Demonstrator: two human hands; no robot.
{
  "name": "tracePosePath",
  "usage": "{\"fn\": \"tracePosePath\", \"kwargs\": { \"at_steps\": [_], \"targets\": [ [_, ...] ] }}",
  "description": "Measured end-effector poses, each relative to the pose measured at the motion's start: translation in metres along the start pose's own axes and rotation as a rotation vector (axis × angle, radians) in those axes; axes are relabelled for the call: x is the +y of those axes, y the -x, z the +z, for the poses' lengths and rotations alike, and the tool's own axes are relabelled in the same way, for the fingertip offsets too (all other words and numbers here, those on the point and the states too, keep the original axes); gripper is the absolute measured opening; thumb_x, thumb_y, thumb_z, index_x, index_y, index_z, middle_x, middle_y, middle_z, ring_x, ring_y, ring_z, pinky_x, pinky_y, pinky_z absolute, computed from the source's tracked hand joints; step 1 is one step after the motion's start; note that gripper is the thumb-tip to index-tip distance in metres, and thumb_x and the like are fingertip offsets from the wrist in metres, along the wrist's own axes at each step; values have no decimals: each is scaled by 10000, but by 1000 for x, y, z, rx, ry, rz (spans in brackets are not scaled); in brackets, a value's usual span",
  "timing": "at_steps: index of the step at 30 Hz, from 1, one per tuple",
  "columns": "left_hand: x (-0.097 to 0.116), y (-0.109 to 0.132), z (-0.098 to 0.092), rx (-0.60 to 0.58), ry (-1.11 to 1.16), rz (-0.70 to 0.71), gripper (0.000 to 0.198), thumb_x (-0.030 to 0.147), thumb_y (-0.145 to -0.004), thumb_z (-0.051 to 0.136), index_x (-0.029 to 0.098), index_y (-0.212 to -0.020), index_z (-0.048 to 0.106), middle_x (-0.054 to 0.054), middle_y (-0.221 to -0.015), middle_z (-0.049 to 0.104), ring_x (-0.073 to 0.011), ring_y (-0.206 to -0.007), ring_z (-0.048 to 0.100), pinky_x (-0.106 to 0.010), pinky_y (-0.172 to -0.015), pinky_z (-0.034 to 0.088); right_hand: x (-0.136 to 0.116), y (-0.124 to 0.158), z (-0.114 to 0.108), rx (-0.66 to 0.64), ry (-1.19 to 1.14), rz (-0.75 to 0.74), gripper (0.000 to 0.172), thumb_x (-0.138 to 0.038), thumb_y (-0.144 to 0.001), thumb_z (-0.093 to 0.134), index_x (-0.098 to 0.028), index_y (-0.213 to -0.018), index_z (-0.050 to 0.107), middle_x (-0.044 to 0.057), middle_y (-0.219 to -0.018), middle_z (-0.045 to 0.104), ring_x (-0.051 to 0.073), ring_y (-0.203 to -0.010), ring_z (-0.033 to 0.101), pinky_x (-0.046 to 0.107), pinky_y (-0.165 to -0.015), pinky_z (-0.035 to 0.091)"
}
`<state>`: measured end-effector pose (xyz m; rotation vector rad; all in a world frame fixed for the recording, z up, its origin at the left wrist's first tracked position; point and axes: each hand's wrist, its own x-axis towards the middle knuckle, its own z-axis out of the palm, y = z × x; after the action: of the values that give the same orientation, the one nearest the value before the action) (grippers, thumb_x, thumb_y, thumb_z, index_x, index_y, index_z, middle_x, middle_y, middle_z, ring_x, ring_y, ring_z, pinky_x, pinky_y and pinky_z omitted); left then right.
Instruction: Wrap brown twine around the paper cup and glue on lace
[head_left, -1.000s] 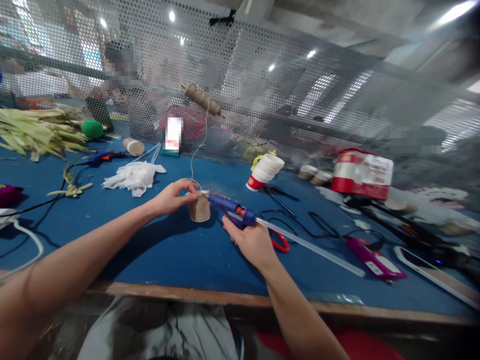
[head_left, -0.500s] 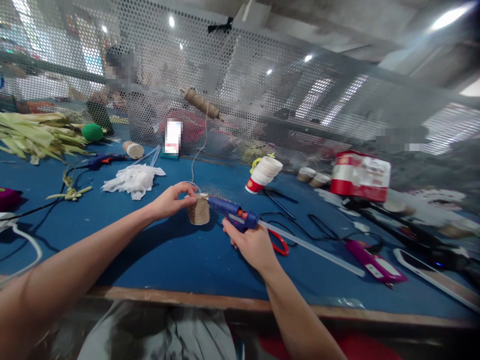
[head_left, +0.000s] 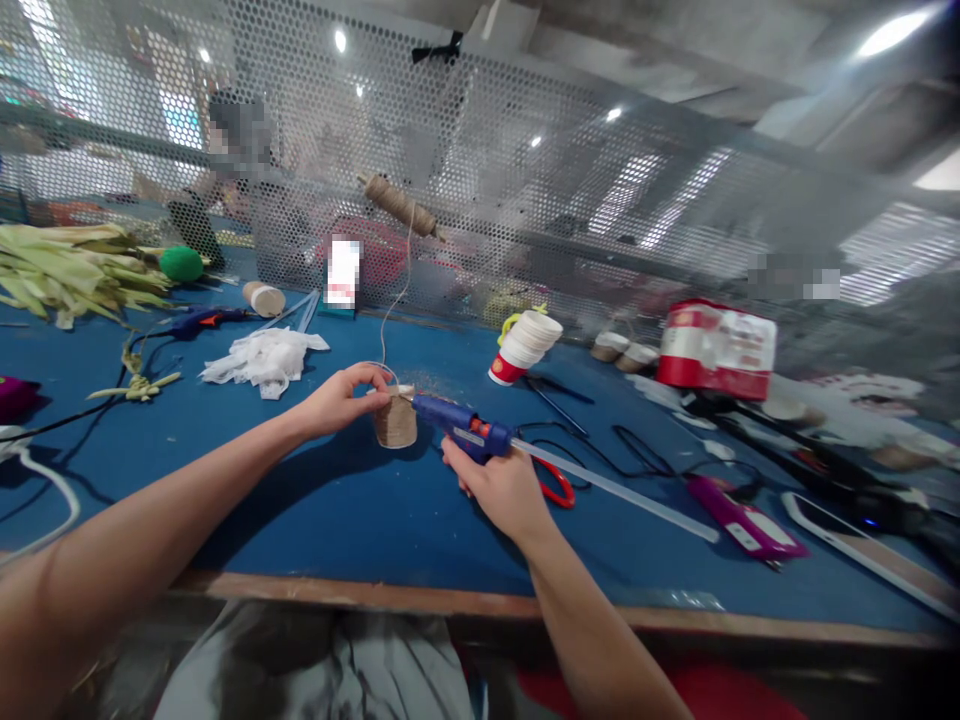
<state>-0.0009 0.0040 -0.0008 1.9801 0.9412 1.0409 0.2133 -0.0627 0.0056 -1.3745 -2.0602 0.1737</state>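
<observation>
My left hand [head_left: 346, 402] is closed on the upper rim of a small cup wrapped in brown twine [head_left: 396, 424]. From the cup's top a loose strand of twine [head_left: 385, 325] runs up to a twine spool [head_left: 401, 206] mounted on the mesh panel. My right hand [head_left: 501, 482] grips a blue hot glue gun [head_left: 457, 424], its nozzle at the cup's upper edge. A long translucent glue stick [head_left: 622, 495] sticks out of the gun's rear. Whether the nozzle touches the cup I cannot tell.
A stack of paper cups [head_left: 525, 347] leans beyond the gun. Red-handled scissors [head_left: 556, 485] lie beside my right hand. A second glue gun [head_left: 206, 320], white cloth [head_left: 264, 358] and dried husks [head_left: 71, 265] are at left. A purple pouch [head_left: 746, 520] and phone [head_left: 862, 550] lie right.
Almost nothing differs. The whole view has shifted slightly; my hands, the twine-wrapped cup and the glue gun keep nearly the same positions relative to each other.
</observation>
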Motion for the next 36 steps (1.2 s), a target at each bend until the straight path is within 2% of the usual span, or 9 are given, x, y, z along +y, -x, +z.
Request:
{"fn": "tracePosePath", "kwargs": {
  "at_steps": [5, 12, 18, 25, 29, 31, 34, 36],
  "targets": [
    [-2, 0, 0, -2, 0, 3, 103, 229, -746, 497, 134, -707, 505, -98, -1033, 532, -167, -1010, 493, -365, -935, 327, -4, -2, -1, 26, -49, 151, 302, -352, -751, 465, -174, -535, 578, 11, -394, 540, 144, -396, 542, 253, -489, 445],
    [0, 1, 0, -6, 2, 3, 103, 226, -746, 490, 132, -707, 505, -104, -1031, 529, -167, -1010, 488, -364, -935, 324, -9, -2, -2, 15, -103, 217, 294, -352, -739, 484, -171, -520, 561, 0, -377, 527, 138, -379, 533, 242, -468, 434],
    [0, 1, 0, -4, 1, -3, 106, 235, -738, 496, 134, -715, 515, -100, -1051, 528, -176, -1022, 485, -367, -940, 320, -8, -3, -5, 4, -102, 226, 294, -330, -742, 480, -167, -507, 553, 3, -386, 524, 133, -393, 532, 253, -510, 445],
    [-4, 0, 0, -4, 15, 8, 118, 246, -745, 494, 134, -708, 503, -98, -1046, 524, -174, -1021, 481, -364, -935, 322, -7, -5, -5, 9, -312, 350, 263, -361, -710, 522, -148, -562, 566, -20, -375, 476, 97, -345, 459, 222, -398, 394],
    [-5, 0, -2, -10, 30, 9, 114, 241, -746, 496, 135, -703, 495, -96, -1047, 520, -170, -1004, 488, -354, -925, 331, 8, -24, -9, 12, -619, 485, 174, -307, -647, 600, -136, -668, 578, -47, -408, 465, 72, -355, 418, 198, -359, 339],
    [-4, 0, -4, -14, 41, 8, 121, 247, -750, 494, 136, -704, 492, -97, -1051, 517, -173, -1016, 484, -351, -923, 335, 22, -42, -12, 18, -704, 515, 137, -247, -611, 640, -139, -637, 560, -39, -460, 499, 66, -396, 449, 190, -390, 353],
    [-2, 0, -7, -21, 44, 6, 125, 256, -758, 490, 139, -714, 490, -97, -1077, 508, -177, -1038, 475, -357, -925, 334, 45, -71, -13, 22, -591, 650, 137, -234, -689, 593, -134, -604, 555, -6, -516, 542, 63, -441, 482, 185, -426, 381],
    [-1, 0, -8, -33, 35, 3, 121, 254, -764, 484, 141, -724, 495, -98, -1108, 496, -177, -1055, 467, -365, -934, 326, 58, -86, -7, 13, -543, 681, 206, -232, -751, 532, -135, -570, 531, 6, -512, 543, 57, -420, 470, 190, -425, 382]
  ]
}}
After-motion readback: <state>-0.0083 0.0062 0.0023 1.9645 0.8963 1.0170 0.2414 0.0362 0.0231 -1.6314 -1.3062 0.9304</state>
